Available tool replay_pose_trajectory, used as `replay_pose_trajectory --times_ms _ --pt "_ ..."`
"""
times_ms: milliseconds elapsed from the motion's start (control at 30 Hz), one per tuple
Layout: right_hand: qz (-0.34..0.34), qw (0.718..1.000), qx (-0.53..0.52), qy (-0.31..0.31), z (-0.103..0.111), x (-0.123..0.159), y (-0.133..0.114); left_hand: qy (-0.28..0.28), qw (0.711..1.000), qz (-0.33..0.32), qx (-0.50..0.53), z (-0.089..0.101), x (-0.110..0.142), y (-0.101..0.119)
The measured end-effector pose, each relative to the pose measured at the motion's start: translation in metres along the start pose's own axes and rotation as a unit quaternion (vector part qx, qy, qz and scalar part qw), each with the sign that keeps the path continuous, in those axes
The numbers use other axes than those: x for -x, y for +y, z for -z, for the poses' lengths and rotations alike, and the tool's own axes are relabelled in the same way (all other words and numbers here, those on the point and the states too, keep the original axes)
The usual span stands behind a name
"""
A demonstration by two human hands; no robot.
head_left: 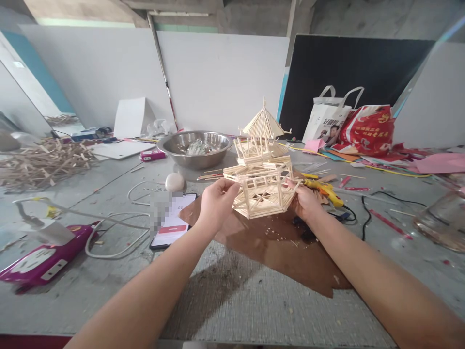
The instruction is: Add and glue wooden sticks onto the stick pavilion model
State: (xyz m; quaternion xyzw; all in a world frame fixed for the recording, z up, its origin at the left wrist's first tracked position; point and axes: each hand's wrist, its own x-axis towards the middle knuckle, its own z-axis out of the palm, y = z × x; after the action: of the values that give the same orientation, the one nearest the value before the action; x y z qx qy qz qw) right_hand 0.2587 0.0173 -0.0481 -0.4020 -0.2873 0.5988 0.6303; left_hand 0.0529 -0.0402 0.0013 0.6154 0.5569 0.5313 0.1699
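Between my two hands is a model pagoda (263,165) made of thin pale wooden sticks, with a pointed roof above a wider railed base. My left hand (218,201) grips the base at its left side, thumb and fingers closed. On the right side, my right hand (307,201) pinches the base's edge. The model is held upright above a brown sheet (265,247) dotted with small white bits. Just left of my left hand lies a phone (174,223) with a lit screen. A yellow glue gun (329,193) rests beyond my right hand.
Left are a purple power strip (36,259) with a white cable, a round white object (175,182) and a heap of sticks (47,160). A metal bowl (196,150) stands behind. At the right are a red bag (368,131), a white bag (323,121) and a glass jar (443,218).
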Motion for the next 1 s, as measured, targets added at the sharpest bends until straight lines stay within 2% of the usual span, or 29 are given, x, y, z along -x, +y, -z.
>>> replay_pose_trajectory --times_ms 67,100,133,200,267,333,533,633,700,833,1000 --pt "-0.009 1.000 0.003 -0.001 0.000 0.000 -0.001 -0.021 0.999 0.026 0.008 0.000 -0.001 -0.001" --pt "-0.010 1.000 0.006 -0.001 0.000 0.000 -0.001 -0.015 1.000 0.017 0.000 0.001 -0.001 0.000" --pt "-0.009 1.000 0.009 0.000 0.000 0.000 -0.001 -0.001 1.000 -0.008 -0.017 0.001 0.000 0.000" --pt "-0.004 1.000 0.015 -0.001 -0.001 0.001 -0.001 0.030 0.992 -0.098 -0.071 0.001 0.004 0.001" --pt "0.005 1.000 0.021 -0.003 -0.001 0.001 -0.001 0.041 0.971 -0.194 -0.132 0.001 0.008 0.001" --pt "0.013 1.000 0.027 -0.009 -0.001 0.001 0.000 0.045 0.946 -0.260 -0.187 0.000 0.011 0.000" --pt "0.010 0.999 0.034 -0.016 -0.002 0.004 -0.001 0.064 0.887 -0.336 -0.310 0.001 0.012 -0.003" --pt "0.009 0.999 0.036 -0.014 -0.003 0.005 -0.001 0.050 0.875 -0.343 -0.337 0.002 0.013 -0.003" --pt "0.014 0.999 0.041 -0.009 -0.003 0.005 0.000 0.036 0.880 -0.329 -0.341 0.002 0.013 -0.002" --pt "0.020 0.999 0.041 -0.004 -0.004 0.007 0.000 0.017 0.908 -0.283 -0.308 -0.001 0.015 -0.002" --pt "0.012 0.999 0.033 0.007 -0.006 0.010 0.000 -0.013 0.954 -0.210 -0.211 -0.003 0.013 -0.004"
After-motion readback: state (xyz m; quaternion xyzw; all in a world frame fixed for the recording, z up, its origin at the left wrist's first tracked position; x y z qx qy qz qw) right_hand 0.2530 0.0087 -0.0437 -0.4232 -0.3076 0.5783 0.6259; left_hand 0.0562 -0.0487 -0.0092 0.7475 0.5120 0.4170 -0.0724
